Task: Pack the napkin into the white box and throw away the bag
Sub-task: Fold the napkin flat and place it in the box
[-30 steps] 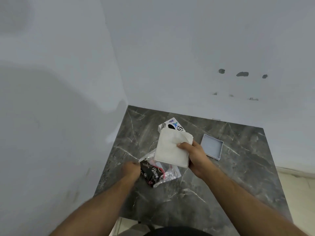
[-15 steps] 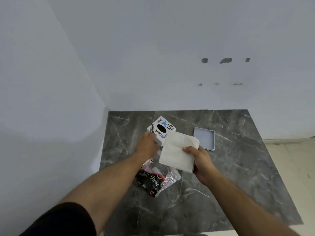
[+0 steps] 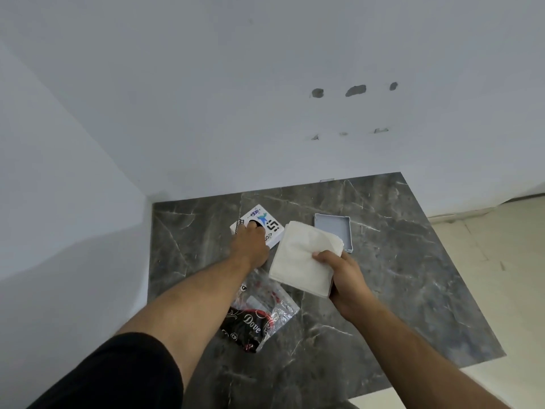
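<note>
My right hand [image 3: 345, 276] holds a folded white napkin stack [image 3: 303, 258] above the dark marble table [image 3: 398, 276]. My left hand [image 3: 250, 245] rests on the white box [image 3: 272, 228], a printed box with a dark oval hole on top; its fingers cover the hole and I cannot tell if they grip. A clear plastic bag [image 3: 259, 317] with black and red print lies crumpled on the table under my left forearm. A shallow white tray or lid [image 3: 333, 228] lies open just behind the napkin.
The table stands in a corner, with white walls at the back [image 3: 265, 113] and on the left. The table's right edge drops to a pale tiled floor [image 3: 501, 276]. Bare marble lies right of my right hand.
My left hand left the bag and reached forward onto the white box. My right hand kept the napkin and shifted slightly toward the tray. The view swung left.
</note>
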